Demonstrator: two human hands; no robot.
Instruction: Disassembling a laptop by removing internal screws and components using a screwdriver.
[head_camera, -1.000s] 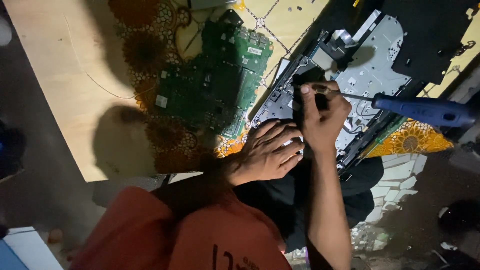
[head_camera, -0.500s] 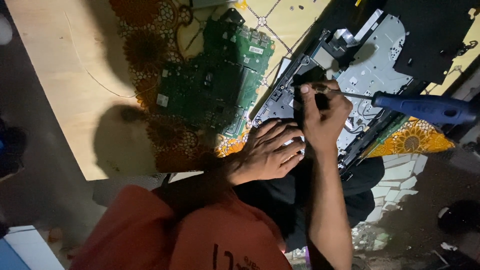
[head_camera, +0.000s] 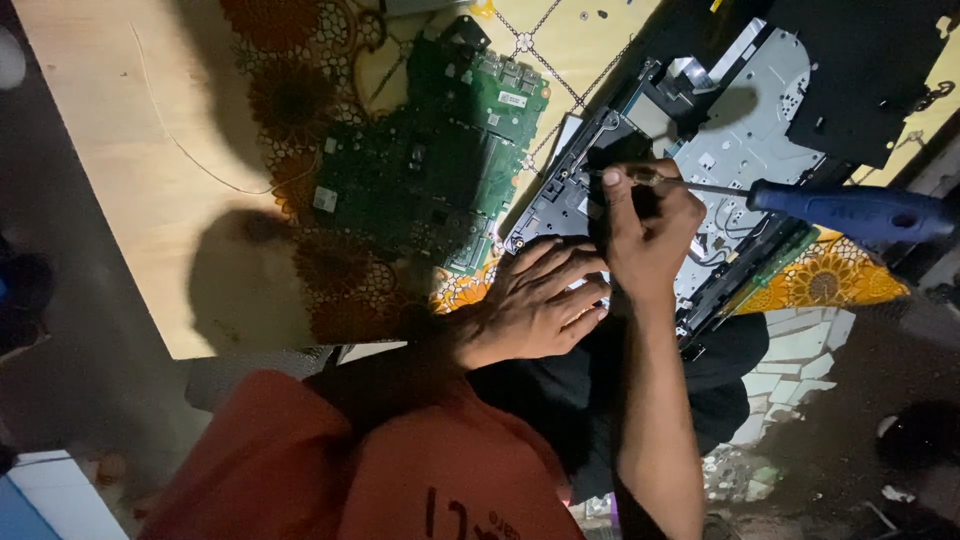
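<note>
My right hand is closed around a small black part and pinches the metal shaft of a blue-handled screwdriver, which sticks out to the right. Beneath it lies an opened device chassis with a silver metal plate. My left hand rests flat, fingers spread, on the chassis's near edge, just left of the right hand. What the screwdriver tip touches is hidden by my fingers.
A green circuit board lies left of the chassis on a brown and orange floral cloth covering part of a pale wooden table. A black cover sits at the top right. Tiled floor shows at the lower right.
</note>
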